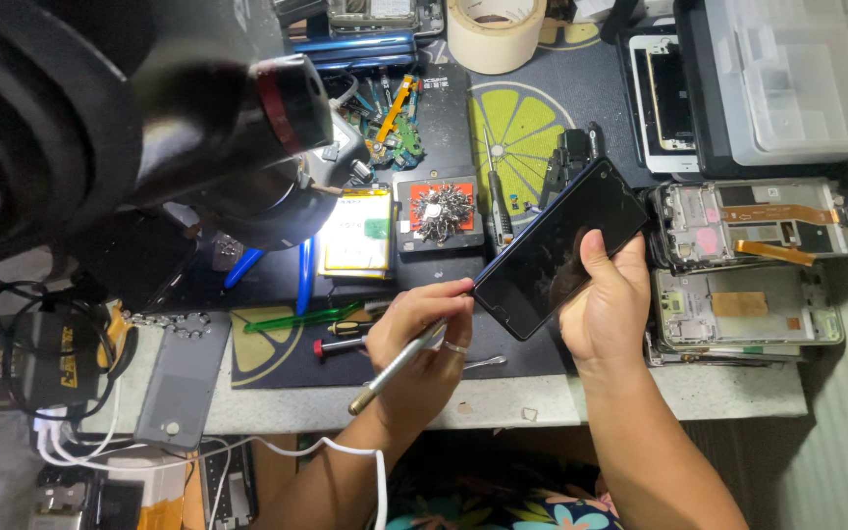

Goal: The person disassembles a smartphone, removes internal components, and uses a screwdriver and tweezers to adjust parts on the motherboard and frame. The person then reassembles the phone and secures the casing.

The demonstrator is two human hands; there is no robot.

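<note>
My right hand [603, 304] holds a black smartphone [552, 245] tilted above the bench, its dark screen facing me, thumb resting on the glass. My left hand [422, 344] grips a slim metal tool [397, 365] like a pen, its tip touching the phone's lower left edge. A ring sits on one finger of the left hand. Both hands hover over the dark work mat [503, 334].
A black microscope [247, 147] looms at the left. On the mat lie a yellow battery [357, 231], a magnetic pad with screws [441, 211], screwdrivers [345, 344] and circuit boards. Opened phone frames [753, 265] stack at the right, a tape roll [495, 29] and plastic box [787, 74] behind.
</note>
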